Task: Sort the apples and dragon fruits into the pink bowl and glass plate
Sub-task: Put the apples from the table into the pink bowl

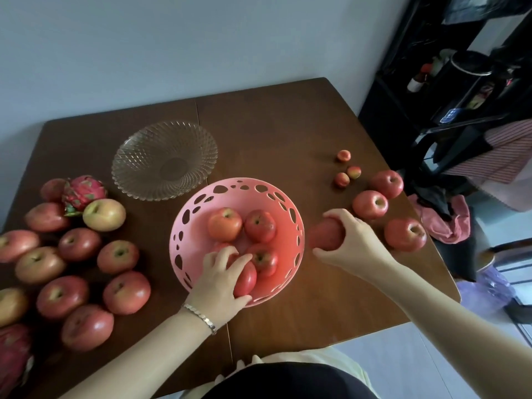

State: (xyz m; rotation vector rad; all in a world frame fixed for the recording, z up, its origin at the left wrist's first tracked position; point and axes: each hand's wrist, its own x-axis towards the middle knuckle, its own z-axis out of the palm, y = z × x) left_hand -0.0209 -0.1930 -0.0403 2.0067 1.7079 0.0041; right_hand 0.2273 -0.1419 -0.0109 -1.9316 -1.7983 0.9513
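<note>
The pink bowl (184, 223) with cut-out holes stands at the table's middle and holds several red apples (225, 224). My left hand (220, 279) reaches into its near side, fingers wrapped over an apple (246, 280). My right hand (349, 240) grips another red apple (325, 234) just right of the bowl, low over the table. The glass plate (164, 159) sits empty behind the bowl. One dragon fruit (83, 192) lies at the left among several apples (118, 256); another dragon fruit (13, 355) shows at the bottom left edge.
Three apples (370, 204) rest at the right of the brown table (273, 125), with three small peach-like fruits (344, 156) behind them. A pink cloth (449, 223) and dark clutter stand beyond the right edge. A wall backs the table.
</note>
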